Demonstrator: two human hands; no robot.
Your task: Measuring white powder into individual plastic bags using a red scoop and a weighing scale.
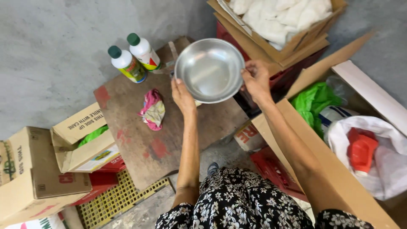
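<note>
Steel bowl, judged light, rigid, slippery; left hand and right hand each keep a grip clamped on opposite rim edges, above the wooden board

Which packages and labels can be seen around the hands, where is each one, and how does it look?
Two bottles: top left on the wooden board, white, green caps, colourful labels.
Small carton: left, open, brown, green plastic inside.
Large carton: far left, brown, printed.
Box of white cloth: top right, brown flaps.
White bag: right, holding a red plastic piece.
Steel bowl: centre, held by left hand and right hand, unlabelled.
</note>
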